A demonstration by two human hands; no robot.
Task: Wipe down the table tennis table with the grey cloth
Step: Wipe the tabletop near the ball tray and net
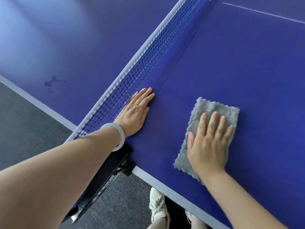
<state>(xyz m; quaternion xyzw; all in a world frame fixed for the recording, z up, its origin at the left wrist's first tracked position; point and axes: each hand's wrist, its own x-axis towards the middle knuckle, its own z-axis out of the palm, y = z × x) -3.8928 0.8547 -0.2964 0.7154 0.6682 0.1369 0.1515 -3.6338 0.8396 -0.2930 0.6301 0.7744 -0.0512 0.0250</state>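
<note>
The blue table tennis table fills most of the view. A grey cloth, folded into a rectangle, lies flat on the table's right half near the front edge. My right hand presses flat on the cloth, fingers spread, covering its lower middle. My left hand rests flat on the table beside the net, fingers together, holding nothing. A pale bangle circles my left wrist.
The black net clamp juts from the table's front edge under my left forearm. A dark smudge marks the left half. White edge lines border the table. Grey carpet and my light shoes lie below.
</note>
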